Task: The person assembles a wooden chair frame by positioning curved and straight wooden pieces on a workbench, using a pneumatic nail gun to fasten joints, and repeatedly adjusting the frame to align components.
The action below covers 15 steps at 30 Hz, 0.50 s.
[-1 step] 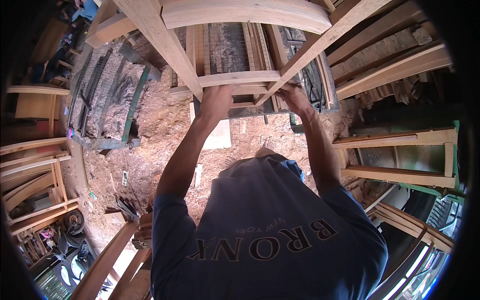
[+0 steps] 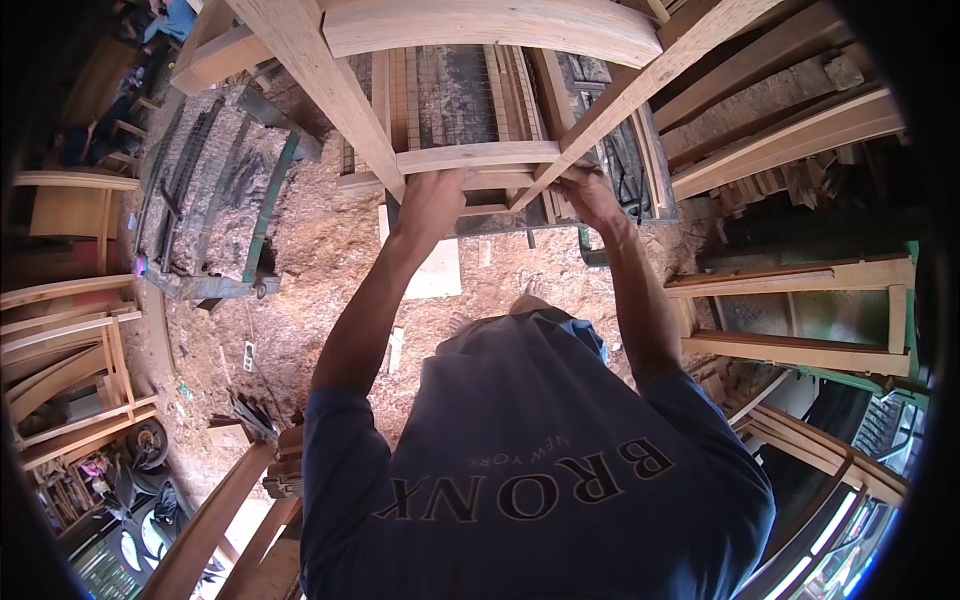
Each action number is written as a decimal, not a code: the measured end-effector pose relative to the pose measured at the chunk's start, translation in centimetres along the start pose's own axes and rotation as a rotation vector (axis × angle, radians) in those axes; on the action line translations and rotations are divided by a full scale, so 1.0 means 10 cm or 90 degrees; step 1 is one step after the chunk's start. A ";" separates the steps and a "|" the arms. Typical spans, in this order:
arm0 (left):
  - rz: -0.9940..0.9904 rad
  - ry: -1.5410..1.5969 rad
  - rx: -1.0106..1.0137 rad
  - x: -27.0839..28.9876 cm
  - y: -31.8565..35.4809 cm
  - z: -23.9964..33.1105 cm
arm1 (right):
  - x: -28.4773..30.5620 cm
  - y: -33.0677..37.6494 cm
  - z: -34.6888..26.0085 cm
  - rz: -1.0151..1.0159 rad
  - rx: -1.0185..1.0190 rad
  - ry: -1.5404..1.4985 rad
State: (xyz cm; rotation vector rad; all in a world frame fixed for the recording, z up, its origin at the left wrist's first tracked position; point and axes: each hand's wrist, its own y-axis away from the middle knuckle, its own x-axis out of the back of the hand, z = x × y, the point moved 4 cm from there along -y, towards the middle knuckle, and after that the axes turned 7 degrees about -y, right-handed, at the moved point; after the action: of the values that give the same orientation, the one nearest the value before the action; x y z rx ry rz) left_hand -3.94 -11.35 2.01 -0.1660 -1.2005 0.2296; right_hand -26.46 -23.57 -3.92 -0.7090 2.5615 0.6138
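A pale wooden frame (image 2: 478, 155) stands before me, with two long posts that slant closer together toward me. A short crosspiece joins them at the near end, and a wide curved rail (image 2: 490, 32) spans them farther off. My left hand (image 2: 434, 203) is closed at the near left corner, by the foot of the left post, its fingertips hidden beneath the crosspiece. At the near right corner, my right hand (image 2: 594, 198) curls its fingers beside the end of the right post. Thinner slats show below the crosspiece, between the hands.
Under the frame is a dark worktable (image 2: 470, 222) with wooden strips and wire mesh. A low, shavings-covered bench (image 2: 215, 190) stands left. Wooden frames (image 2: 800, 345) and stacked boards (image 2: 790, 130) line the right; curved parts (image 2: 65, 320) pile up left. Shavings cover the floor (image 2: 320, 260).
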 end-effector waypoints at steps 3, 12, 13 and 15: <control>-0.055 -0.034 -0.030 -0.04 -0.02 0.00 | -0.01 -0.03 -0.05 -0.023 -0.004 0.011; -0.088 -0.005 0.014 0.06 -0.16 0.16 | 0.12 -0.27 0.07 -0.038 -0.032 -0.023; -0.094 -0.031 0.033 0.03 -0.13 0.18 | 0.11 -0.25 0.08 -0.052 -0.022 -0.054; -0.034 -0.181 0.030 -0.03 -0.05 0.26 | 0.11 -0.23 0.11 -0.029 -0.032 -0.081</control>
State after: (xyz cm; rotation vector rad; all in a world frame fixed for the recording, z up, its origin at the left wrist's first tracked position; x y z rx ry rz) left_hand -6.41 -11.86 2.72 -0.0610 -1.4782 0.2398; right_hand -25.70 -25.21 -6.03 -0.7185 2.4140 0.6888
